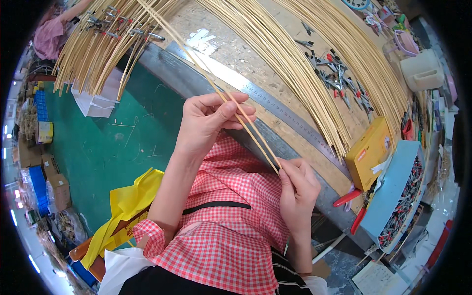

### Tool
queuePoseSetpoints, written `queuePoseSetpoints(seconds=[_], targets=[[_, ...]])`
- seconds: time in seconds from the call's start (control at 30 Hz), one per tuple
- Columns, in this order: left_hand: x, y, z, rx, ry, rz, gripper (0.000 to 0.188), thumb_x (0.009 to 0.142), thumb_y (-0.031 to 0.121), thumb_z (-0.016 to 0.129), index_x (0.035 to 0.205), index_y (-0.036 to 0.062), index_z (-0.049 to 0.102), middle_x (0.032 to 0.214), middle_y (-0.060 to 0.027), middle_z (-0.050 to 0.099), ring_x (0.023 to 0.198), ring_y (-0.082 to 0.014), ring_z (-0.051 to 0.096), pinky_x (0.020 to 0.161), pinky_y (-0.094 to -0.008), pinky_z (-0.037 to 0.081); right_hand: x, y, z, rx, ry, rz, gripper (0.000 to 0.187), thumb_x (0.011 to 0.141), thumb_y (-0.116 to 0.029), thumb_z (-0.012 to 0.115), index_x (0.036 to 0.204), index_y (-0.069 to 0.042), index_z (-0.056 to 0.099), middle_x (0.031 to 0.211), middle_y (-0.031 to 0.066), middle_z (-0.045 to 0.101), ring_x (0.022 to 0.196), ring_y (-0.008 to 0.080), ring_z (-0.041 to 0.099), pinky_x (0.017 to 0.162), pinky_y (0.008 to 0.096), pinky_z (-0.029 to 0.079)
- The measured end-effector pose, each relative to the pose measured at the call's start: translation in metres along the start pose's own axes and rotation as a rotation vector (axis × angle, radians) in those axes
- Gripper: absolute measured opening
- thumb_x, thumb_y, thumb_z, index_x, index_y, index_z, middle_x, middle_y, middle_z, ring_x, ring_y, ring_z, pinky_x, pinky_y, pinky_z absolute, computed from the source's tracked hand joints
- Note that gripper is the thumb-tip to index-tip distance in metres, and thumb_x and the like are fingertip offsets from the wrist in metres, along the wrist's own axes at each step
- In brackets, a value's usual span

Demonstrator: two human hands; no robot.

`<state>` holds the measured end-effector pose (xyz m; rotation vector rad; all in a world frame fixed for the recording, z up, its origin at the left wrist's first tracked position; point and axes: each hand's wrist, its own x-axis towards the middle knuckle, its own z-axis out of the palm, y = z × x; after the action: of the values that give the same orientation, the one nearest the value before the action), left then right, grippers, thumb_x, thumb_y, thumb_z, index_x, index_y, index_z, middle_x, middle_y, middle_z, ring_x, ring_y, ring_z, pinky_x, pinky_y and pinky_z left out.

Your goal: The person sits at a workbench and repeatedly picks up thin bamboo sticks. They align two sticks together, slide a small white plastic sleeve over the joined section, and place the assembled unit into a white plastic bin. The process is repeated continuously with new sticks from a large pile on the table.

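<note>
The green floor [93, 142] is spreading at left, and the table [231, 54] is filling the upper and right side. On it, the left bundle [93, 59], the middle bundle [290, 69] and the right bundle [366, 64] of thin canes are lying lengthwise. The checked garment [216, 250] is covering the person's front. The steel ruler [275, 103] is lying along the table's near edge, beside the middle bundle. Two canes [197, 61] are running slantwise above the ruler and the table edge, down toward the person. At right, the blue box [393, 182] is holding many small clips, and the yellow box [368, 152] is standing just beside it. The left hand [209, 115] is pinching the two canes between thumb and fingers, at some way from their near ends. The right hand [297, 189] is pinching these near ends with thumb and forefinger. The red-handled pliers [347, 198] are resting near the yellow box. Loose clips [339, 76] are lying between the middle and right bundles.
</note>
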<state>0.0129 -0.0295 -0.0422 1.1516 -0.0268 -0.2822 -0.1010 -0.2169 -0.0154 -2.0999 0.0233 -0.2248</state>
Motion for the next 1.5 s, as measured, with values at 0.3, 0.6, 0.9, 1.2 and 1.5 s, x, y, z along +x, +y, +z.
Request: queuePoseSetpoints(seconds=[0.3, 0.6, 0.9, 1.2, 1.5], targets=[[-0.002, 0.0, -0.005, -0.08, -0.059, -0.032, 0.026, 0.092, 0.01, 0.06, 0.11, -0.0093, 0.061, 0.094, -0.0207, 0.069, 0.086, -0.025, 0.07, 0.068, -0.0255, 0.059, 0.004, -0.004, -0.005, -0.051, -0.136, -0.009, 0.022, 0.08, 0.009, 0.059, 0.101, 0.005, 0.064, 0.082, 0.0153, 0.056, 0.071, 0.0263, 0.059, 0.062, 0.0325, 0.047], [-0.002, -0.001, -0.014, -0.103, -0.136, 0.004, 0.026, 0.091, 0.013, 0.063, 0.104, -0.0098, 0.063, 0.089, -0.0223, 0.069, 0.08, -0.0274, 0.071, 0.063, -0.0269, 0.059, 0.008, 0.004, -0.009, -0.06, -0.253, -0.034, 0.02, 0.08, 0.004, 0.061, 0.101, 0.003, 0.063, 0.09, 0.0171, 0.058, 0.078, 0.0335, 0.062, 0.066, 0.0375, 0.05], [-0.001, -0.003, -0.01, -0.047, -0.152, 0.002, 0.024, 0.09, 0.016, 0.064, 0.1, -0.0056, 0.065, 0.087, -0.0202, 0.07, 0.077, -0.0275, 0.071, 0.059, -0.0288, 0.06, 0.075, 0.033, -0.025, -0.606, 0.174, -0.166, 0.009, 0.081, -0.001, 0.062, 0.09, 0.001, 0.06, 0.088, 0.0153, 0.055, 0.083, 0.033, 0.057, 0.069, 0.0414, 0.046], [-0.001, -0.006, -0.007, -0.02, -0.117, -0.001, 0.021, 0.09, 0.014, 0.063, 0.098, -0.0052, 0.066, 0.085, -0.0188, 0.07, 0.075, -0.0253, 0.071, 0.059, -0.0271, 0.059, 0.072, 0.043, -0.028, -0.601, 0.261, -0.063, 0.004, 0.083, 0.0, 0.058, 0.082, 0.001, 0.054, 0.084, 0.0138, 0.054, 0.081, 0.028, 0.056, 0.066, 0.0377, 0.045], [-0.005, 0.0, -0.003, -0.001, -0.11, -0.017, 0.021, 0.091, 0.014, 0.062, 0.1, -0.0054, 0.066, 0.087, -0.0192, 0.07, 0.076, -0.0253, 0.071, 0.059, -0.0267, 0.059, 0.019, 0.019, -0.09, -0.091, 0.329, 0.205, 0.005, 0.085, 0.004, 0.06, 0.081, 0.003, 0.057, 0.079, 0.0025, 0.051, 0.069, 0.0102, 0.049, 0.065, 0.0223, 0.04]])
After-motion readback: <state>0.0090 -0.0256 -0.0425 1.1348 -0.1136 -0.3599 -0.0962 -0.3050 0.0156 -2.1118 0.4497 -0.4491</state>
